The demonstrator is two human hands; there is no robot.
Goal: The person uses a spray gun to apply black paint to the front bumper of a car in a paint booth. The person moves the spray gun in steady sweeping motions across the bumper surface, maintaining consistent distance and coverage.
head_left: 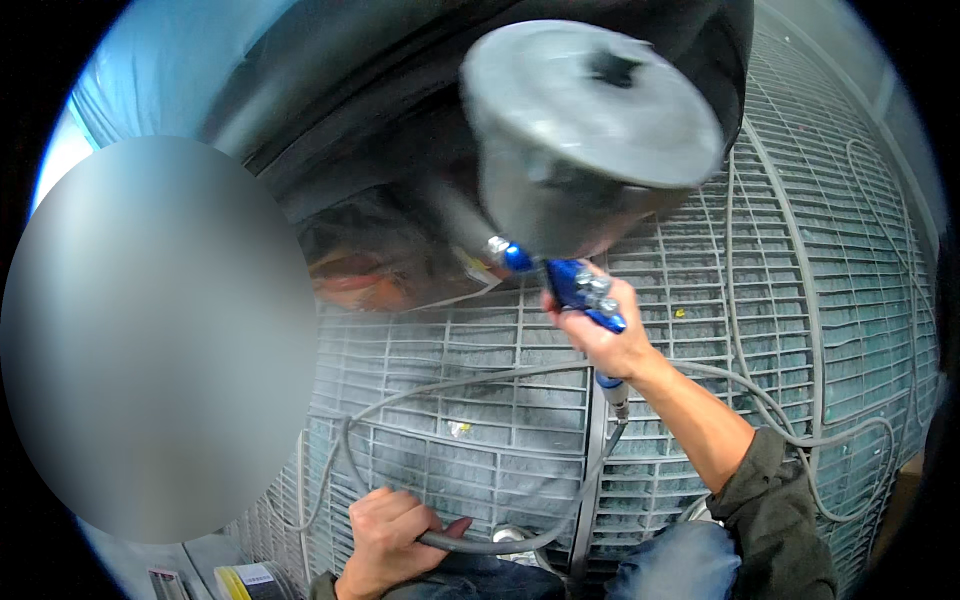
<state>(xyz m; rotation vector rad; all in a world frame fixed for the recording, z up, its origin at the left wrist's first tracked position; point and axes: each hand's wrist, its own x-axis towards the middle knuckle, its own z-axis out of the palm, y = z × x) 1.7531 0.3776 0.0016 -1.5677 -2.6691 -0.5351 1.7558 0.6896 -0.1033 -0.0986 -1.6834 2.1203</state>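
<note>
My right hand (607, 325) grips a blue spray gun (575, 285), its silver nozzle end aimed up and left at a dark, glossy curved panel (370, 130). A big grey paint cup (590, 110) with a round lid and black cap sits on top of the gun, smeared by motion. It hides part of the panel behind it. From the gun's handle a grey air hose (590, 490) curves down to my left hand (390, 530), whose fingers are wrapped round it near my lap. At the panel's lower edge shows an orange-red patch (350, 280).
Under everything lies a metal floor grating (670, 440) with pale filter material beneath. More hose (820, 440) loops over it at right. Blue sheeting (150, 80) hangs at upper left. A yellow-and-black round container (245, 582) stands at lower left. A large blurred oval covers the left side.
</note>
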